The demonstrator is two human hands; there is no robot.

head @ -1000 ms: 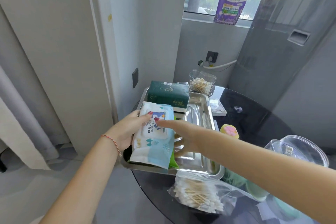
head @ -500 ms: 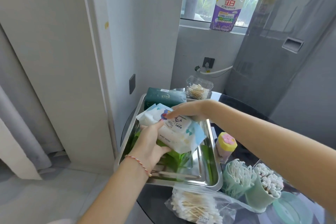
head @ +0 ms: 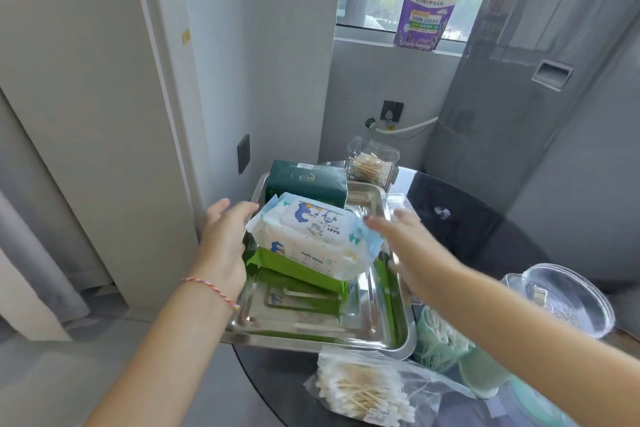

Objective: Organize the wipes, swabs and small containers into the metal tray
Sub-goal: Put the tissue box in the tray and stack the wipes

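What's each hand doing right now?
Left hand: open, beside the baby wipes pack, gripping nothing.
Right hand: open, holding nothing.

A home, likely a laundry or utility corner

A detergent pouch [head: 430,7] stands on the window sill at upper right, a wall socket [head: 391,110] with a white hose sits below it, and a curtain [head: 31,253] hangs at far left.

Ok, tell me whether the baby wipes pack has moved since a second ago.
Yes. The baby wipes pack went from the metal tray near left corner toward its middle, now lying atop the green pack.
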